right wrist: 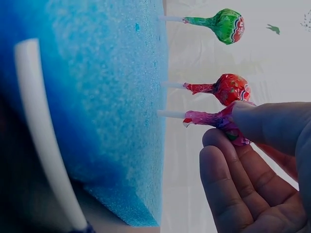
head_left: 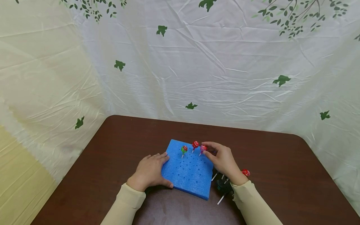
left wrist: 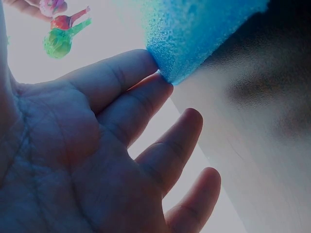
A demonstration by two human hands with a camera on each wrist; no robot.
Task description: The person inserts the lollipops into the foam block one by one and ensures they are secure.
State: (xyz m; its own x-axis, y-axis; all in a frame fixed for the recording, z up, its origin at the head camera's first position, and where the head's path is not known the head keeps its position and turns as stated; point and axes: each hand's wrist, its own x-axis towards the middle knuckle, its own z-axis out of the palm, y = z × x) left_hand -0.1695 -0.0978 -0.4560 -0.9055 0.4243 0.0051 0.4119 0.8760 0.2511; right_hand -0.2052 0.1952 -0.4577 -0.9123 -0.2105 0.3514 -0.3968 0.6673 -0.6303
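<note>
While the left hand (head_left: 152, 171), fingers extended, touches the left side of the board (head_left: 194, 188), the right hand (head_left: 223, 158) pinches the pink lollipop (right wrist: 209, 119) by its head. Its stick meets the board near the far right corner; depth: cannot tell. Hands apart. Red lollipop (head_left: 195, 144) and green lollipop (head_left: 184, 149) stand in the board, left of pink.

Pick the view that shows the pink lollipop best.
Right wrist: the pink lollipop is close up, with wrapper and stick distinct, though the right grip covers part of its candy end. Head shows it upright on the blue foam block but tiny; left wrist catches only its candy end, cropped at the top edge.
</note>
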